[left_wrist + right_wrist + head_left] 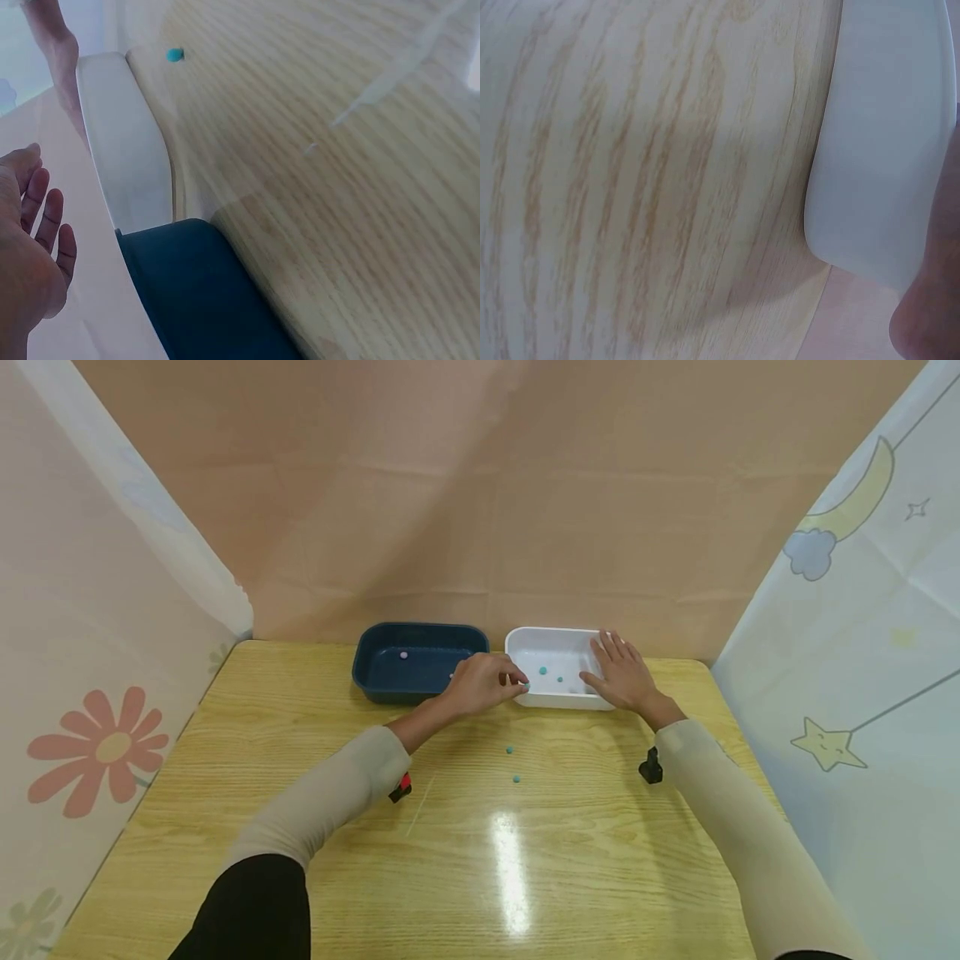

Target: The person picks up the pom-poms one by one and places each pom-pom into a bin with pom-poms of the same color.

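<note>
My left hand (pixel 483 683) is over the near left corner of the white tray (pixel 562 702), thumb and forefinger pinching a small teal ball (pixel 526 686). In the left wrist view that hand (pixel 34 240) shows curled fingers above the trays, the ball hidden. My right hand (pixel 624 675) lies with spread fingers over the right end of the white tray, holding nothing visible. Inside that tray are a teal ball (pixel 543 670) and a smaller one (pixel 559 679). Two more sit on the table in front, one nearer the tray (pixel 509 749), the other closer to me (pixel 516 779).
Left of the white tray stands a dark blue tray (pixel 382 695) with a pale pink ball (pixel 403 655) and another pale ball partly behind my left hand. Both stand at the back of the wooden table (pixel 450 877), before a brown backdrop, with patterned sheets at the sides.
</note>
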Demonstrator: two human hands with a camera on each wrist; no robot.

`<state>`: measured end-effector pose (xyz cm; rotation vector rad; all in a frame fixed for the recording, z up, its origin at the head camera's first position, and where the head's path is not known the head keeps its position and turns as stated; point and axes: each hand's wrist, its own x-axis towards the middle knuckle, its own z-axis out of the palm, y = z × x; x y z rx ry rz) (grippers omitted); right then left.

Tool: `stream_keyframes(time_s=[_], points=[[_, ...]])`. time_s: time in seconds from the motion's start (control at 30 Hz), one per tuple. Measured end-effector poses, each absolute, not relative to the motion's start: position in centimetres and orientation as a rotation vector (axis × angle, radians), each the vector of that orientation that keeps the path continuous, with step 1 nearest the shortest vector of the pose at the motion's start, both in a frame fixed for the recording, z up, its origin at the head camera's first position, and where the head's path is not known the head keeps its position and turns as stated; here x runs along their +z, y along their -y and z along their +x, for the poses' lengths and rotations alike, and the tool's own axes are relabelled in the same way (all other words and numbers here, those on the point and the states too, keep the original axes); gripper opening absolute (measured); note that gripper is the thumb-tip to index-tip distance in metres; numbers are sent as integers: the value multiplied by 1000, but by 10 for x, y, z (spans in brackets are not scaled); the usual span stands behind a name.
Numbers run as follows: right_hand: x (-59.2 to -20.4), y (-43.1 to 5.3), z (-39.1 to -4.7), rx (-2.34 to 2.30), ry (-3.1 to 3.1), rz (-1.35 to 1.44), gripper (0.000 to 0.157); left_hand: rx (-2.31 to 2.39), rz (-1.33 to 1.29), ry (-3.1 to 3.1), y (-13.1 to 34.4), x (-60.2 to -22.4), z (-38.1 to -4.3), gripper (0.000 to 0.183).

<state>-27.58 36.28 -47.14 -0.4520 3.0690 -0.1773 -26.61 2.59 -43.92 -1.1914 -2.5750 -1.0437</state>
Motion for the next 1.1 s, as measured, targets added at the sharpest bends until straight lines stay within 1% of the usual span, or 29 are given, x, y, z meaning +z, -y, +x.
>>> stream_keyframes(time_s=[0.73, 1.1], points=[[-472, -364, -276, -185, -3080, -452, 85, -934, -956, 2682, -48, -433, -302, 15], [-474, -364, -276, -193, -3085, -448, 86, -850, -847, 2771, -62, -438, -313, 18]])
